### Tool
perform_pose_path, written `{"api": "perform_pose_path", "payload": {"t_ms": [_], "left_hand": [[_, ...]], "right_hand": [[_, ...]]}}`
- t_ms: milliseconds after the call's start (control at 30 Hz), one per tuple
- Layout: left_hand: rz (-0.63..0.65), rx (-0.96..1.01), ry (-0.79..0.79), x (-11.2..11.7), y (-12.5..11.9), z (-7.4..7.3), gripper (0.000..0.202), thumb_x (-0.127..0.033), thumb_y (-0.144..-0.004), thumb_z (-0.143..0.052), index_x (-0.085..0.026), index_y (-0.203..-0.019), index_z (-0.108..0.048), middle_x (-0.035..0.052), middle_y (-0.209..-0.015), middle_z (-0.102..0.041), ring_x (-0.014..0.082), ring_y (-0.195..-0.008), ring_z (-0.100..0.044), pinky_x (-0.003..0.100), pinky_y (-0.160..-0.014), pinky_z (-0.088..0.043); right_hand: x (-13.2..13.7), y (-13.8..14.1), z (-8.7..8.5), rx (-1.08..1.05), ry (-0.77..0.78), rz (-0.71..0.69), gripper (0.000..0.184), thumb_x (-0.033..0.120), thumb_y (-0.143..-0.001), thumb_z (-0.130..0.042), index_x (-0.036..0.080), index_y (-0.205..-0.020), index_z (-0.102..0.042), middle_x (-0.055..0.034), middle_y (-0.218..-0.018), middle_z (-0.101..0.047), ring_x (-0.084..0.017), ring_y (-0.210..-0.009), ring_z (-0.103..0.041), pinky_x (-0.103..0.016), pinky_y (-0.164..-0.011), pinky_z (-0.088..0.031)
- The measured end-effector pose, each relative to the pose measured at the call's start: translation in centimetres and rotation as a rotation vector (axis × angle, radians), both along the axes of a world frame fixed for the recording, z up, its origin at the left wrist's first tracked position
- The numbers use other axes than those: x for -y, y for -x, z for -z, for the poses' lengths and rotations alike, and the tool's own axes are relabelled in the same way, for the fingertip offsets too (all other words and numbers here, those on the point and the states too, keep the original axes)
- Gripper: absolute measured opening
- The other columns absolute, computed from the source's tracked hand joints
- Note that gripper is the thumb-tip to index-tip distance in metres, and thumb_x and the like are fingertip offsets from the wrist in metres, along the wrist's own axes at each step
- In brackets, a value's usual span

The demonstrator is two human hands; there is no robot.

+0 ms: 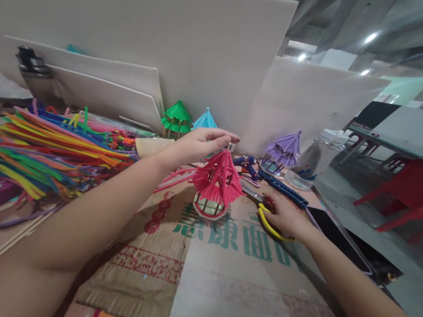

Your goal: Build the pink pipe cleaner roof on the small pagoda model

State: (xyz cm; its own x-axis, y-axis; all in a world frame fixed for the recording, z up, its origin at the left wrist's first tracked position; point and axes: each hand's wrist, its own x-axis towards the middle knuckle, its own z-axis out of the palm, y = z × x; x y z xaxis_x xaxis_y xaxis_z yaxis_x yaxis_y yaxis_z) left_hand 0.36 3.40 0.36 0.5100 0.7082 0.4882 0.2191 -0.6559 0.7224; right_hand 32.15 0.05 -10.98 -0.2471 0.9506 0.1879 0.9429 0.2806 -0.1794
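A pink-red model pavilion (pixel 219 181) with a pleated, pointed roof and a pale base stands over the cardboard in the middle. My left hand (pixel 210 142) is closed at its peak, thumb and fingers together; a small whitish piece shows there. To the right, my right hand (pixel 285 214) is closed at the handles of a pair of scissors (pixel 271 227). One yellow handle loop shows below the hand, and the metal blades point left toward the pavilion. The fingers of my right hand are partly hidden.
Colourful pipe cleaners (pixel 54 148) are heaped at left. Green (pixel 177 117), light-blue (pixel 205 118) and purple (pixel 283 150) model pavilions stand behind. A glue gun (pixel 248 166), a clear jar (pixel 314 159) and a dark-screened device (pixel 338 239) lie or stand to the right.
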Motion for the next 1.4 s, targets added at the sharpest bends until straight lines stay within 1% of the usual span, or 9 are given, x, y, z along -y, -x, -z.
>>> {"api": "perform_pose_path", "payload": {"t_ms": [133, 233, 300, 400, 533, 667, 800, 1000, 1400], "left_hand": [[-0.050, -0.038, -0.046, -0.2, -0.7, -0.4, 0.030, -0.036, -0.090, -0.062, -0.014, -0.102, -0.077, 0.0103, -0.108, -0.076, 0.0232, -0.105, -0.068, 0.033, -0.096, -0.049], [-0.066, -0.025, -0.027, 0.0, -0.4, -0.4, 0.029, -0.033, -0.088, -0.063, -0.014, -0.106, -0.077, 0.0094, -0.108, -0.077, 0.0223, -0.105, -0.069, 0.032, -0.095, -0.051], [-0.046, 0.017, 0.020, 0.1, -0.3, -0.3, 0.031, -0.033, -0.089, -0.062, -0.014, -0.110, -0.075, 0.0099, -0.112, -0.076, 0.0214, -0.106, -0.068, 0.031, -0.093, -0.052], [-0.072, 0.075, 0.103, 0.4, -0.3, 0.0, 0.030, -0.034, -0.090, -0.061, -0.014, -0.108, -0.075, 0.0093, -0.109, -0.076, 0.0203, -0.099, -0.070, 0.030, -0.087, -0.055], [-0.123, 0.105, 0.139, 0.8, -0.6, 0.2, 0.028, -0.037, -0.087, -0.064, -0.014, -0.099, -0.075, 0.0073, -0.097, -0.077, 0.0182, -0.085, -0.070, 0.028, -0.077, -0.056], [-0.176, 0.146, 0.067, 1.3, -0.5, -0.1, 0.027, -0.038, -0.086, -0.065, -0.015, -0.094, -0.076, 0.0054, -0.092, -0.077, 0.0164, -0.080, -0.068, 0.024, -0.071, -0.054], [-0.206, 0.163, 0.031, 1.7, -0.3, -0.1, 0.032, -0.044, -0.086, -0.065, -0.016, -0.095, -0.077, 0.0044, -0.088, -0.076, 0.0152, -0.072, -0.066, 0.022, -0.061, -0.049], [-0.228, 0.138, -0.009, 1.6, -0.6, 0.8, 0.032, -0.045, -0.085, -0.066, -0.016, -0.092, -0.077, 0.0052, -0.092, -0.076, 0.0184, -0.082, -0.068, 0.025, -0.073, -0.051], [-0.282, 0.118, -0.004, 1.3, -0.3, 1.3, 0.034, -0.046, -0.085, -0.066, -0.016, -0.095, -0.077, 0.0061, -0.095, -0.076, 0.0176, -0.083, -0.066, 0.025, -0.075, -0.052]], "right_hand": [[0.3, -0.3, -1.4, 0.082, 0.036, 0.004, 0.051, 0.036, -0.085, -0.063, 0.015, -0.131, -0.059, -0.0181, -0.127, -0.065, -0.032, -0.113, -0.062, -0.042, -0.096, -0.047], [1.2, 1.2, -4.3, 0.125, -0.025, -0.007, 0.045, 0.039, -0.090, -0.056, 0.016, -0.127, -0.063, -0.0172, -0.130, -0.065, -0.032, -0.118, -0.060, -0.040, -0.097, -0.045], [2.1, 3.3, -6.7, 0.073, -0.063, 0.015, 0.033, 0.038, -0.092, -0.052, 0.018, -0.112, -0.070, -0.0129, -0.115, -0.071, -0.028, -0.105, -0.065, -0.035, -0.085, -0.047], [3.6, 6.9, -9.9, -0.055, -0.099, -0.073, 0.031, 0.043, -0.094, -0.051, 0.021, -0.087, -0.071, -0.0057, -0.085, -0.073, -0.020, -0.075, -0.064, -0.030, -0.064, -0.041], [5.1, 10.6, -11.9, -0.126, -0.208, -0.169, 0.030, 0.040, -0.095, -0.051, 0.021, -0.079, -0.069, -0.0026, -0.075, -0.070, -0.015, -0.064, -0.058, -0.028, -0.058, -0.033], [5.6, 12.0, -11.3, -0.156, -0.244, -0.237, 0.028, 0.037, -0.096, -0.051, 0.020, -0.082, -0.070, -0.0027, -0.074, -0.071, -0.014, -0.061, -0.057, -0.027, -0.057, -0.032], [5.2, 12.0, -9.7, -0.188, -0.197, -0.205, 0.029, 0.038, -0.097, -0.050, 0.021, -0.090, -0.072, -0.0041, -0.081, -0.073, -0.016, -0.067, -0.061, -0.027, -0.059, -0.034], [4.2, 11.9, -8.9, -0.152, -0.061, -0.158, 0.029, 0.034, -0.097, -0.049, 0.019, -0.088, -0.071, -0.0055, -0.084, -0.073, -0.017, -0.070, -0.061, -0.027, -0.063, -0.037], [3.3, 11.9, -7.6, -0.286, -0.072, -0.172, 0.024, 0.029, -0.095, -0.051, 0.018, -0.080, -0.067, -0.0003, -0.069, -0.064, -0.012, -0.060, -0.050, -0.025, -0.057, -0.028]]}}
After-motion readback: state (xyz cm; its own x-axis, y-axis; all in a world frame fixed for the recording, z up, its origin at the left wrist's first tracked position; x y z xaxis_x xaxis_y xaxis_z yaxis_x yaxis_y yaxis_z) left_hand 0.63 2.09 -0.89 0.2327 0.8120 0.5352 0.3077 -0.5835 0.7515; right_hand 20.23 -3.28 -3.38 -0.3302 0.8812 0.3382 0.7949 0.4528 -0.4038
